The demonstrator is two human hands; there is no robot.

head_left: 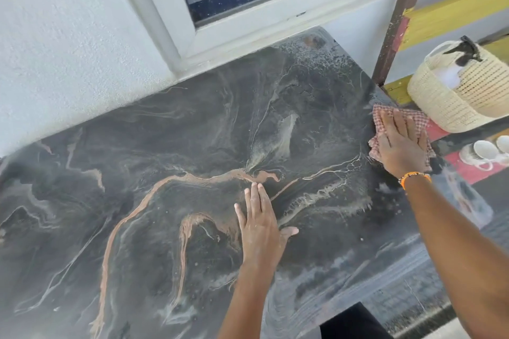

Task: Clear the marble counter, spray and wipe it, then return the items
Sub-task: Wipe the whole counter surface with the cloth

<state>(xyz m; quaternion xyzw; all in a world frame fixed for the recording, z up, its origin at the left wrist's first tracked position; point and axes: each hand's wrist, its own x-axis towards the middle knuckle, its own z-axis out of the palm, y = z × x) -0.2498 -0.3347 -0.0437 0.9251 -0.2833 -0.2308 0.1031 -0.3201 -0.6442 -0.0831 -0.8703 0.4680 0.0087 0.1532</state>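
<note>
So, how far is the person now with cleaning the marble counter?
Clearing looks done: the marble counter holds no items, and the spray bottle sits in the woven basket on the shelf. Droplets at the far corner suggest spraying is done. Wiping is in hand: the right hand presses the checked cloth flat at the right edge, the left hand braces. Returning the items is left.

Marble counter [165,201] was dark grey-black with swirling veins — pale grey-white and salmon-orange streaks. Cloth [396,115] at the right edge showed a small red-and-white check. Woven basket [462,102] far right was cream straw, with a black spray trigger [465,49] poking out. Wall [68,49] was white, window frame [209,36] white too — glass dark blue. Shelf [446,8] had red and yellow bands; cups [484,150] were white. Bracelet [414,176] was orange.
</note>
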